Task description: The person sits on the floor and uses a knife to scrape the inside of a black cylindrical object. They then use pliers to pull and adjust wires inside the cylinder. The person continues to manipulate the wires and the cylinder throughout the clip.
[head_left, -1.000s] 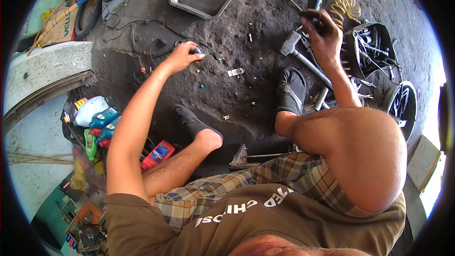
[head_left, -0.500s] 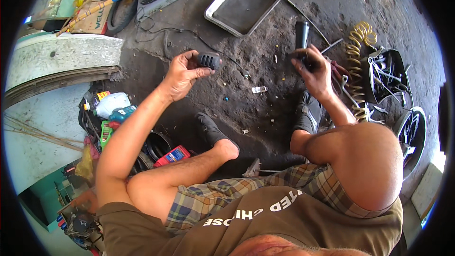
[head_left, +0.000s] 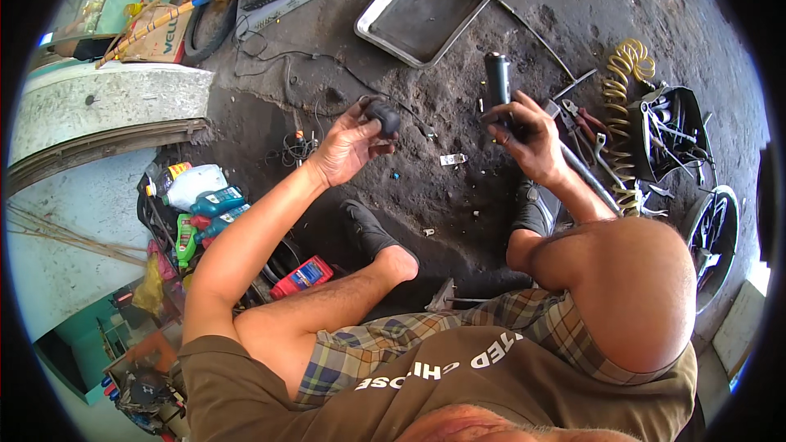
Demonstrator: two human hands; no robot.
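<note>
In my left hand (head_left: 344, 147) is a small black rounded part (head_left: 382, 117), gripped between thumb and fingers above the dirt floor. Its smooth side shows now. My right hand (head_left: 532, 139) is closed around the lower end of a dark grey-green cylinder (head_left: 497, 79), which stands nearly upright with its dark round end at the top. My fingers hide its lower part, so I cannot tell what it belongs to. The two things are held well apart, each on its own side of my feet.
Beyond my hands lies a metal tray (head_left: 427, 12). To the right are a hammer (head_left: 585, 176), pliers (head_left: 583, 121), a coiled yellow hose (head_left: 616, 106) and a black bin of tools (head_left: 673, 135). Bottles (head_left: 217, 200) crowd the left; a red container (head_left: 301, 277) is by my leg.
My left hand has shifted right and slightly down, turning the black part so its slots no longer show. My right hand has moved a little left and down with the cylinder.
</note>
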